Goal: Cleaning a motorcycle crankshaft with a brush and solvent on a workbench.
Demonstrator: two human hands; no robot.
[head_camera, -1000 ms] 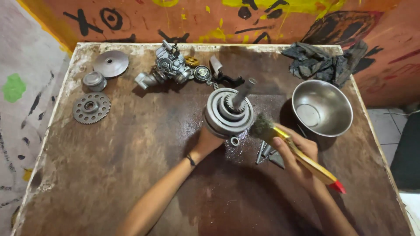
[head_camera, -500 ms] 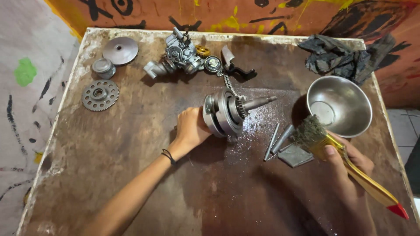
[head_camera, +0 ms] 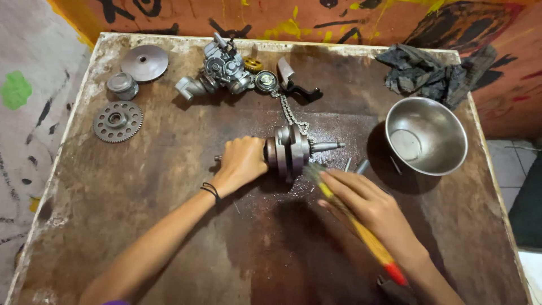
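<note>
A grey metal crankshaft [head_camera: 293,151] lies on its side on the brown wet table [head_camera: 169,226], its shaft pointing right. My left hand [head_camera: 241,164] grips its left end and holds it down. My right hand [head_camera: 370,206] holds a paintbrush [head_camera: 361,231] with a yellow and red handle; the bristles touch the lower right of the crankshaft. A thin chain [head_camera: 291,116] runs from the crankshaft up to the parts at the back.
A steel bowl [head_camera: 426,135] stands at the right, a dark rag [head_camera: 429,70] behind it. A carburettor [head_camera: 223,70], a round disc [head_camera: 144,62], a small cap [head_camera: 121,85] and a toothed gear [head_camera: 117,120] lie at the back left. Small metal pins [head_camera: 361,165] lie beside the crankshaft.
The crankshaft went from upright to lying on its side, and my left hand moved to its left end. My right hand brought the brush back from the right onto the crankshaft.
</note>
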